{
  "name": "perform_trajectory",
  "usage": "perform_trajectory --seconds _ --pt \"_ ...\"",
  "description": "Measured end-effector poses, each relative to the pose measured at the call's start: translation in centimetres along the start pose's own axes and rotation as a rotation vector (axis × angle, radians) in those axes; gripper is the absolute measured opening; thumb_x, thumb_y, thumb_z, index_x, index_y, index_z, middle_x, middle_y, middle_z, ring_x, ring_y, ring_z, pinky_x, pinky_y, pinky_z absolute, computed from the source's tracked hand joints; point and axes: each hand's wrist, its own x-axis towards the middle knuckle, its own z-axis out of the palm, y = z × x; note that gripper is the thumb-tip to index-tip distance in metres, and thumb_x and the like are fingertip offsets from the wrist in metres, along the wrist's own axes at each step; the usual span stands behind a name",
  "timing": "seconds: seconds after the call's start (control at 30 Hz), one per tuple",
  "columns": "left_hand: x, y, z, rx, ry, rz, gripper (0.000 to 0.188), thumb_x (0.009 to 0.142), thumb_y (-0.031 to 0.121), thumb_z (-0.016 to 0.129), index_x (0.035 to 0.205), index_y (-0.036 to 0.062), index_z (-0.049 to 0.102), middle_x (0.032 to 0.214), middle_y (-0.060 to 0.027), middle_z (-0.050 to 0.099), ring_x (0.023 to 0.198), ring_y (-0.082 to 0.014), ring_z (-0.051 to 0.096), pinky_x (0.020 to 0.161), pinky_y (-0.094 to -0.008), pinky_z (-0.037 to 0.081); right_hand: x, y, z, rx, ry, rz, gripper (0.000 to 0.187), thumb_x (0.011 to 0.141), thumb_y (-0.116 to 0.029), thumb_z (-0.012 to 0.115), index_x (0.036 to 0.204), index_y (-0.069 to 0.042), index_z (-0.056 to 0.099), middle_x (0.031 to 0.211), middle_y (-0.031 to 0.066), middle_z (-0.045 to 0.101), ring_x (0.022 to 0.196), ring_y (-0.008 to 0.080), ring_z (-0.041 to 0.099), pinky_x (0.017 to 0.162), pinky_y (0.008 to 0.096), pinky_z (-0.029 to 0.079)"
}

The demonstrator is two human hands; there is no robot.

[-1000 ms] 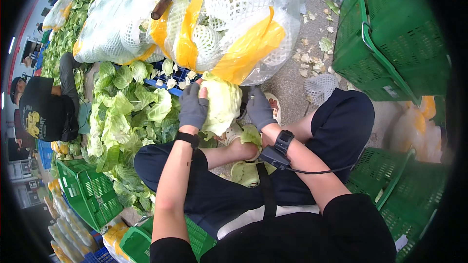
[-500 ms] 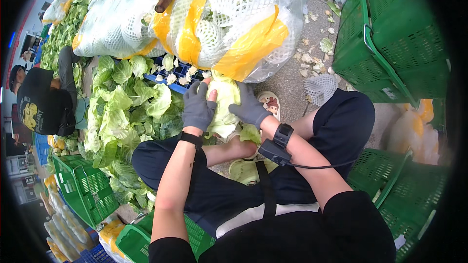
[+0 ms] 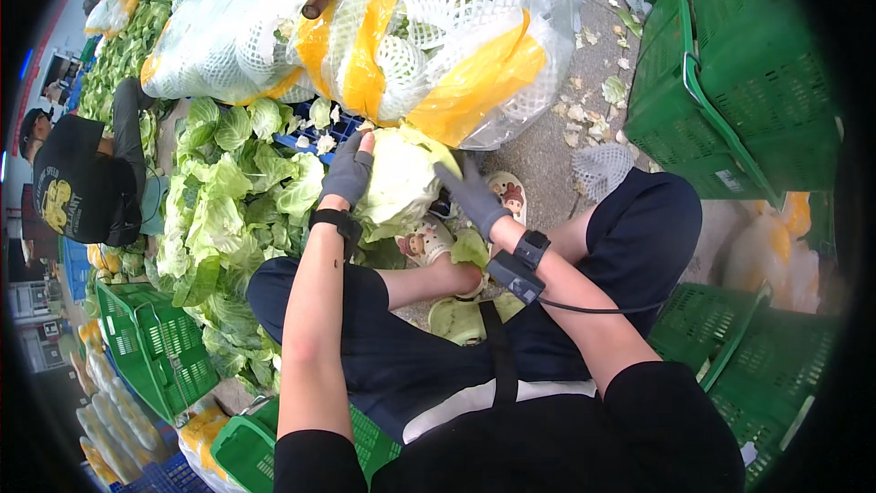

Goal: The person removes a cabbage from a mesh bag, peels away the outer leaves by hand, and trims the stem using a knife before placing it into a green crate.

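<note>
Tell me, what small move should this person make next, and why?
Probably bring the right hand more firmly against the cabbage to steady it: the left hand lies along its left side, while the right, blurred by motion, is only at its right edge, fingers outstretched.

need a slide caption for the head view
Gloved left hand and right hand on either side of a pale green cabbage, loose leaves piled to the left.

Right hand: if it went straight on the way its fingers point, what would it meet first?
Most likely the pale green cabbage: the right hand's fingertips overlap its right edge in view, though depth leaves actual contact unclear.
</note>
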Motion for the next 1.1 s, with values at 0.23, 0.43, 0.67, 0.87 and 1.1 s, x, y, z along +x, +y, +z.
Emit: perform_trajectory --seconds 0.23,0.43,0.67,0.87,1.1 --pt "-0.9 0.0 -0.1 0.109 0.005 0.056 0.044 0.095 0.04 0.042 0.121 0.0061 0.054 0.116 -0.0218 0.056 0.113 -0.0367 0.05 0.096 -0.0392 0.039 0.9 0.4 4.0 -0.105 -0.046 0.167 0.114 0.061 -0.048 0.078 0.136 0.011 0.014 0.127 0.0271 0.045 0.119 0.0302 0.048 0.098 0.0342 0.04" --pt "-1.9 1.5 0.1 0.209 -0.005 0.093 0.045 0.094 0.042 0.043 0.123 0.0088 0.052 0.122 -0.0244 0.05 0.113 -0.0399 0.049 0.096 -0.0429 0.039 2.1 1.9 2.4 0.094 -0.113 0.201 0.092 0.064 -0.027 0.074 0.131 0.012 0.024 0.12 0.0251 0.052 0.108 0.0283 0.055 0.09 0.0312 0.045" --pt "-0.5 0.1 -0.5 0.1 -0.042 0.115 0.044 0.095 0.04 0.043 0.121 0.0066 0.054 0.118 -0.0229 0.054 0.114 -0.0383 0.049 0.096 -0.0405 0.039 0.2 3.4 0.3 0.013 -0.091 0.025 0.061 0.073 -0.005 0.053 0.133 -0.006 0.043 0.114 0.0138 0.06 0.104 0.0202 0.057 0.088 0.0288 0.046" --pt "-0.7 2.3 -3.8 0.299 0.115 -0.162 0.043 0.092 0.042 0.049 0.119 0.0098 0.057 0.115 -0.0232 0.057 0.105 -0.0375 0.055 0.093 -0.041 0.042 1.5 0.9 -0.2 0.052 -0.336 -0.015 0.053 0.072 0.0 0.053 0.125 0.001 0.049 0.113 0.0108 0.06 0.1 0.019 0.058 0.087 0.0285 0.045" --pt "-2.8 3.8 -2.1 0.484 -0.124 0.028 0.113 0.053 0.05 0.083 0.144 0.0138 0.027 0.137 -0.0291 0.032 0.129 -0.0433 0.029 0.106 -0.0451 0.03 2.0 -0.1 -2.2 -0.387 -0.302 0.153 0.046 0.073 -0.014 0.058 0.118 -0.001 0.055 0.103 0.0146 0.065 0.094 0.0237 0.062 0.084 0.0326 0.047"
